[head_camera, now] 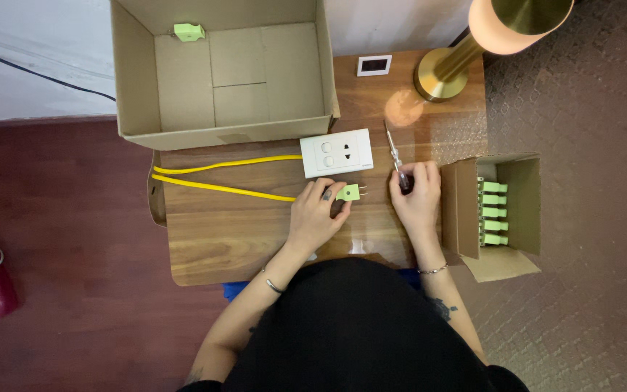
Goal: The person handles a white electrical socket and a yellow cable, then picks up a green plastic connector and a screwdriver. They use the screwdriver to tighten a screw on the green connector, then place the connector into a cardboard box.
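Note:
My left hand (316, 215) pinches a small green plug (349, 193) on the wooden table (226, 232), its metal prongs pointing right. A yellow cable (219, 176) runs from the plug leftward and loops back to a white socket plate (337, 152) just above the hand. My right hand (416, 197) grips the handle of a screwdriver (394, 152), whose shaft points up and away toward the lamp. The two hands are a short gap apart.
A large open cardboard box (219, 80) sits at the table's back with one green plug (189, 32) inside. A small open carton (502, 218) at right holds several green plugs. A brass lamp (466, 51) and a small white device (374, 65) stand at the back right.

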